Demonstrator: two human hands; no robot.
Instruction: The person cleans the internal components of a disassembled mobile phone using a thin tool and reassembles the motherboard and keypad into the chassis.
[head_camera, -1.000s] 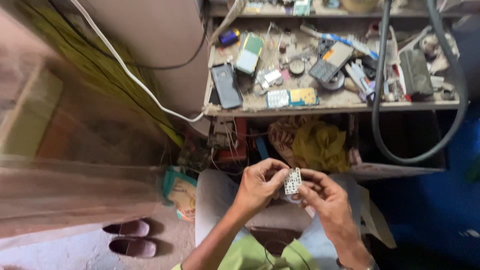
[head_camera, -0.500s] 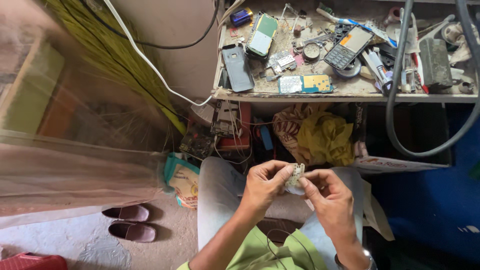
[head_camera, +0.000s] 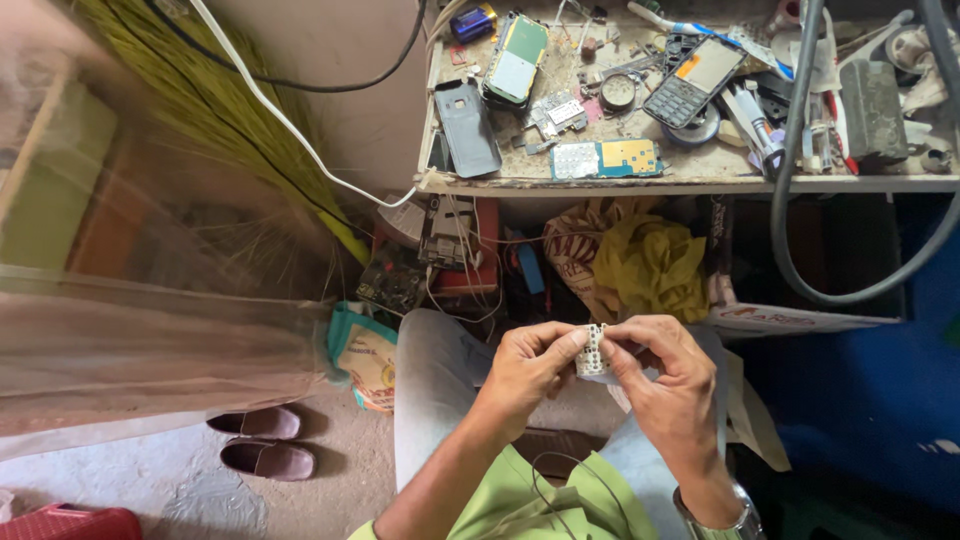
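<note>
Over my lap, both hands pinch a small pale keypad piece (head_camera: 592, 352) with rows of little holes. My left hand (head_camera: 527, 367) grips its left edge between thumb and fingers. My right hand (head_camera: 662, 370) holds its right edge, thumb against the piece. A metal watch (head_camera: 722, 518) sits on my right wrist. The piece stands nearly edge-on to the camera, so its face is mostly hidden.
A cluttered workbench (head_camera: 690, 184) ahead carries phone parts, a dark phone back cover (head_camera: 468, 128), a blue-and-yellow circuit board (head_camera: 608, 158) and a keypad phone (head_camera: 694, 80). A grey hose (head_camera: 790, 190) loops at right. A yellow cloth (head_camera: 650, 265) lies under the bench. Brown shoes (head_camera: 262, 442) sit on the floor at left.
The view has tilted down and drawn nearer to my hands. The keypad piece has turned from face-on to almost edge-on between my fingers.
</note>
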